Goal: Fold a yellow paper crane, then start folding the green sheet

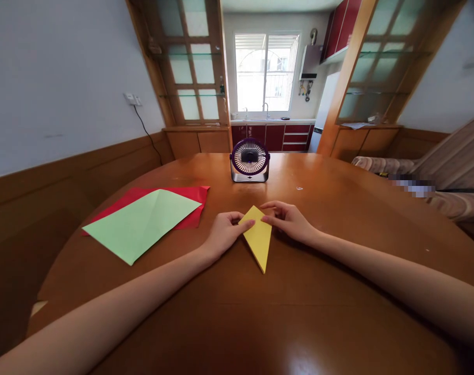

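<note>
A yellow folded paper [259,239], kite-shaped with its long point toward me, is between my hands over the middle of the table. My left hand [226,232] grips its left corner, thumb on top and fingers curled behind. On the other side, my right hand [289,221] has its thumb on the upper right of the paper, with the index finger stretched past the top edge. The undersides of the paper and the fingertips behind it are hidden.
To the left a light green paper sheet [143,226] with crease lines overlaps a red paper sheet [192,219]. A small purple desk fan [250,159] stands beyond my hands on the brown wooden table [338,312]. A striped sofa [455,161] is at the right.
</note>
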Tool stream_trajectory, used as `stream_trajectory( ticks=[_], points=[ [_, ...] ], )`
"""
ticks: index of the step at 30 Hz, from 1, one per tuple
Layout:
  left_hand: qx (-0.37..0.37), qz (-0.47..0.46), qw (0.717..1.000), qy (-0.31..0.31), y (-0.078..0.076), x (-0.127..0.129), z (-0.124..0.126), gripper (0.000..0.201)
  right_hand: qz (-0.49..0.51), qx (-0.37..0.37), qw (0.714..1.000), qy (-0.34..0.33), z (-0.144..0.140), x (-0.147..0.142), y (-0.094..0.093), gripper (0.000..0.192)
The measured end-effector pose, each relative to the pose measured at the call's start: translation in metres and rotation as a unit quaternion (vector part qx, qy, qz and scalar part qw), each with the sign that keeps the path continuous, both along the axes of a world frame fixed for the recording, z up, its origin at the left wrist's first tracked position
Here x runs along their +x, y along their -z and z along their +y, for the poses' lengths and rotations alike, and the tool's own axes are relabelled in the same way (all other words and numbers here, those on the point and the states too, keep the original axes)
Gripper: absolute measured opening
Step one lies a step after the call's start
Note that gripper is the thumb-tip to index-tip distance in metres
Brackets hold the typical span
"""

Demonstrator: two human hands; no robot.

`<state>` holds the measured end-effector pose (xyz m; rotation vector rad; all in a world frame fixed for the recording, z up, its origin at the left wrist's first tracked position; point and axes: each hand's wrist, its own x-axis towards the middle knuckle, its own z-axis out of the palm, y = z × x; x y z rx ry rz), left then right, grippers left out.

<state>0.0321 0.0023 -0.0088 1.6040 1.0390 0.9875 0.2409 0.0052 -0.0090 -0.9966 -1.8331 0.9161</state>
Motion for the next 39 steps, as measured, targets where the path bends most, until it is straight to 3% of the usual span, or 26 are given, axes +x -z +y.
stream_trajectory(
  ticks=[3,6,9,12,14,16,22,25,30,39],
  points=[
    [0.091,0.108,0.989,-0.036,0.0,-0.001,0.008,0.035,-0.119,0.113,0.986,-0.008,0.007,0.004,0.004,0.025],
    [0.196,0.259,0.944,-0.056,-0.001,-0.002,0.013,0.04,-0.237,0.176,0.955,-0.021,0.013,0.007,0.007,0.011],
    [0.298,0.345,0.89,-0.016,-0.001,-0.003,0.017,0.025,-0.298,0.22,0.929,-0.011,0.016,0.009,0.009,0.017],
    [0.368,0.345,0.859,0.085,0.004,-0.005,0.022,0.028,-0.286,0.239,0.928,-0.021,0.02,0.012,0.007,0.02],
    [0.369,0.339,0.851,0.153,0.007,-0.007,0.026,0.033,-0.266,0.245,0.931,-0.052,0.022,0.016,0.005,0.02],
    [0.353,0.336,0.855,0.179,0.008,-0.007,0.03,0.034,-0.251,0.249,0.931,-0.086,0.025,0.02,0.003,0.02],
    [0.345,0.314,0.877,0.119,0.003,0.003,0.042,0.021,-0.196,0.214,0.949,-0.122,0.027,0.027,0.001,0.021],
    [0.383,0.348,0.851,0.089,0.002,0.007,0.046,0.019,-0.181,0.201,0.955,-0.121,0.026,0.028,0.002,0.021],
    [0.433,0.405,0.799,0.101,0.002,0.006,0.042,0.031,-0.17,0.184,0.961,-0.115,0.027,0.03,0.005,0.02],
    [0.416,0.468,0.767,0.138,-0.006,0.001,0.025,0.057,-0.166,0.171,0.965,-0.109,0.026,0.029,0.005,0.021]
  ],
)
